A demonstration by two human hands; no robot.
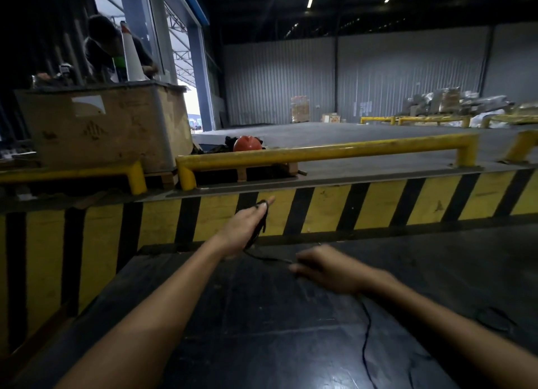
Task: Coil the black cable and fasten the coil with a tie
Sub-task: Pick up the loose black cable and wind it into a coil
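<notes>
The thin black cable [367, 324] runs from loops gripped in the raised left hand [247, 225] to the blurred, closed right hand [326, 267], then trails toward the person along the dark bench [262, 315].

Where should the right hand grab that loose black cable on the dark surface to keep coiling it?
Probably on the slack run of the black cable just behind the right hand, pinched from above: it lies flat and free there, while the left hand holds the loops.
</notes>
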